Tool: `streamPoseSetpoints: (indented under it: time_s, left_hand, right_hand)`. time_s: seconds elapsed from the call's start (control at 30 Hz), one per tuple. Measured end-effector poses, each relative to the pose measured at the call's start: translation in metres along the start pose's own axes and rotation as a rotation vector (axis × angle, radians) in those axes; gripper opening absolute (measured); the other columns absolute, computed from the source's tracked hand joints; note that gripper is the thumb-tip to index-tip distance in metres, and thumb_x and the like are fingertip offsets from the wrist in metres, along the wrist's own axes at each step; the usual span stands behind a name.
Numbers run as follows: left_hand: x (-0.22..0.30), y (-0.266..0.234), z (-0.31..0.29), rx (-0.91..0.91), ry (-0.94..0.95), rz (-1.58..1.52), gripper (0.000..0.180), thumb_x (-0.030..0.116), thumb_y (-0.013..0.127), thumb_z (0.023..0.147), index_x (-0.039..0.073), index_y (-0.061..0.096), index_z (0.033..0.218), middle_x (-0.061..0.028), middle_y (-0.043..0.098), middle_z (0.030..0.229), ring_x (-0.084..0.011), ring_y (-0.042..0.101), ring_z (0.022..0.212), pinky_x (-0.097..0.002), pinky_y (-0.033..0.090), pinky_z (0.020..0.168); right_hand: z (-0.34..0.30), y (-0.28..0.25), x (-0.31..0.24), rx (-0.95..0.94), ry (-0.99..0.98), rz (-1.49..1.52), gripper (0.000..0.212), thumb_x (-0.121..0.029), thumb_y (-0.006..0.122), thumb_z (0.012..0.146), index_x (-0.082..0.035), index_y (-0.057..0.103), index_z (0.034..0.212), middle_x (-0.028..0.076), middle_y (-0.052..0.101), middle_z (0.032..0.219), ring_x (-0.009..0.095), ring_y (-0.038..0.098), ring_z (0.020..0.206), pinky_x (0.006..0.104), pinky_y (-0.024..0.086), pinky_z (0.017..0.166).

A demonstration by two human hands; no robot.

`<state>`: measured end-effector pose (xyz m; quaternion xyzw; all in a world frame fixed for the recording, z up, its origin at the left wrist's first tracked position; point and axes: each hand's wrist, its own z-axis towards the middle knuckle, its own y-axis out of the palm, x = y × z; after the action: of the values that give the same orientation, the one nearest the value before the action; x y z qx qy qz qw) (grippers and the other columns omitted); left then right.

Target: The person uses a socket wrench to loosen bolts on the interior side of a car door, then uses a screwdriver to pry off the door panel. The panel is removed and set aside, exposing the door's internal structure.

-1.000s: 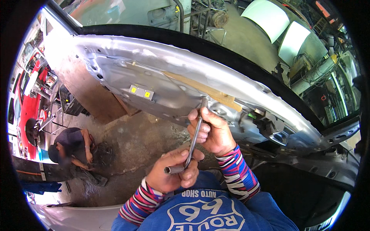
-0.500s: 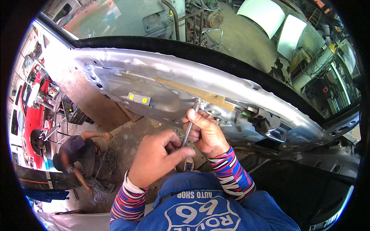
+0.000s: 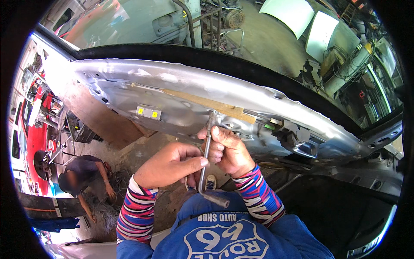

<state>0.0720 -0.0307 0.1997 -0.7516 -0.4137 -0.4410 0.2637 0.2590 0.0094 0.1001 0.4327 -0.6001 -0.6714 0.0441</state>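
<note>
The L-shaped metal wrench (image 3: 207, 159) stands with its long axis nearly upright, its upper end seated against the grey car door panel (image 3: 181, 93) above the fingers and its bent socket end (image 3: 215, 199) below them. The right hand (image 3: 230, 151) is closed around the upper shaft; the left hand (image 3: 170, 164), beside it, pinches the shaft lower down.

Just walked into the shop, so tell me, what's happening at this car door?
A person in striped sleeves holds an L-shaped metal wrench against the bare inner panel of a silver car door. The right hand grips the shaft near its top; the left hand presses it lower down. Another person crouches on the floor at left.
</note>
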Motion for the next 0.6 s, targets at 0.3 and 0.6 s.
streamPoseSetpoints:
  time_s: [0.3,0.6]
  left_hand:
    - [0.017,-0.007,0.008,-0.045,0.009,0.298,0.038,0.033,0.073,0.095,-0.004,0.066,0.089,-0.0042,0.066,0.073,-0.009,0.065,0.061,-0.022,0.051,0.051]
    - [0.01,-0.004,0.011,-0.099,-0.044,0.008,0.034,0.034,0.065,0.1,0.0,0.068,0.099,-0.0034,0.069,0.076,-0.0097,0.066,0.061,-0.0203,0.049,0.052]
  right_hand:
    - [0.006,0.011,0.008,0.166,-0.072,-0.073,0.032,-0.04,0.071,0.096,-0.009,0.064,0.1,-0.009,0.039,0.062,0.004,0.035,0.052,0.0231,0.025,0.047]
    - [0.001,0.007,-0.007,0.027,-0.032,0.042,0.037,-0.033,0.068,0.098,-0.002,0.066,0.118,-0.009,0.039,0.064,0.005,0.037,0.053,0.0207,0.028,0.048]
